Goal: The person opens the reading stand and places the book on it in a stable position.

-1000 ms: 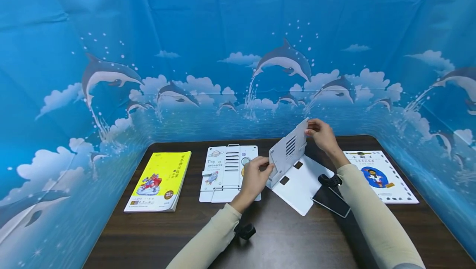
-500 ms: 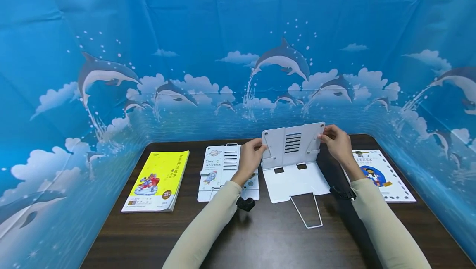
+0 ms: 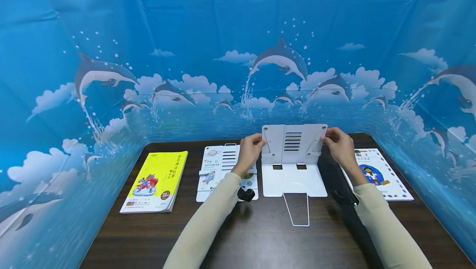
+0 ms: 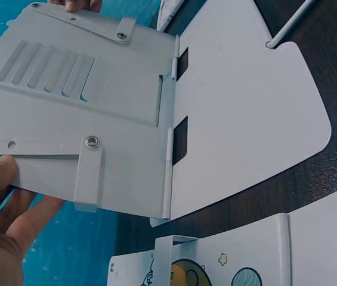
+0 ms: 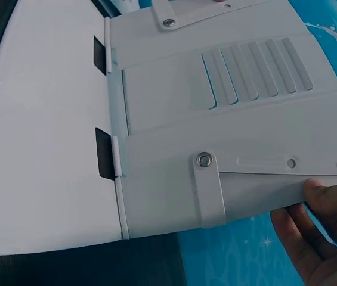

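A white metal book stand is unfolded in the head view, its slotted panel raised from a flat base. My left hand pinches the panel's left edge; in the left wrist view the thumb lies on the near face, with other fingers beyond the edge. At the opposite edge, my right hand pinches the panel likewise, its thumb showing in the right wrist view. A thin wire loop extends from the base's front edge over the tabletop. Two dark rectangular openings lie along the hinge.
A second stand, printed "Tiny universe", lies folded flat to the left, partly behind my left arm. Farther left is a yellow book. A white book lies right, partly covered by my right arm. A dolphin-print curtain surrounds the dark table.
The stand has turned from an angled position to face me squarely, and its wire loop has swung leftward. Both hands have kept hold of the panel's edges throughout.
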{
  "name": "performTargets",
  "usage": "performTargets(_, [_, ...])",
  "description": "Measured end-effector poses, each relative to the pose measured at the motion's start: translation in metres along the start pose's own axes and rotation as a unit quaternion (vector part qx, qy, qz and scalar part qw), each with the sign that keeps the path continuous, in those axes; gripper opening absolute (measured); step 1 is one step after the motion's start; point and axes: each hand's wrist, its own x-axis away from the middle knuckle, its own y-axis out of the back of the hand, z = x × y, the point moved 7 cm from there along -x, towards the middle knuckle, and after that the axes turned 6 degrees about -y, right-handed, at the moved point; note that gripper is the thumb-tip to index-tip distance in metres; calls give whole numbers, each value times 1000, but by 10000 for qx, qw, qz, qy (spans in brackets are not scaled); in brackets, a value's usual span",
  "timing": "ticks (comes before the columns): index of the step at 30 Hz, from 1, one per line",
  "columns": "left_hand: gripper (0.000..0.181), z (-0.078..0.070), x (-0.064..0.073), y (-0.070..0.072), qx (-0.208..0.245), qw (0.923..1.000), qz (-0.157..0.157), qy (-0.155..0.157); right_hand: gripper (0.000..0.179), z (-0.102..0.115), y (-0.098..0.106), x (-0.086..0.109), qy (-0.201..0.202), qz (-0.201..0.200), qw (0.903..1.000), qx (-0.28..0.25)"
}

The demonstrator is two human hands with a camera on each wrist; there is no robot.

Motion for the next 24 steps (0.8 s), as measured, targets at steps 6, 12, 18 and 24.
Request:
performTargets(6, [20,3,0,-1,-4,10000,29,87,32,2,7,11,101,-233,9993,274])
performTargets(12, [22,4,1,-2,52,9998,55,165,10,22,0,45,858,681,9920,620])
performTargets(18, [21,4,2,-3,36,9999,53,117,6,27,-45,108,1695,3226,9255,1033])
performTargets(24, [20,3,2,-3,-4,9999,19,121,19,19,-77,166,2055,4539,8500,1711])
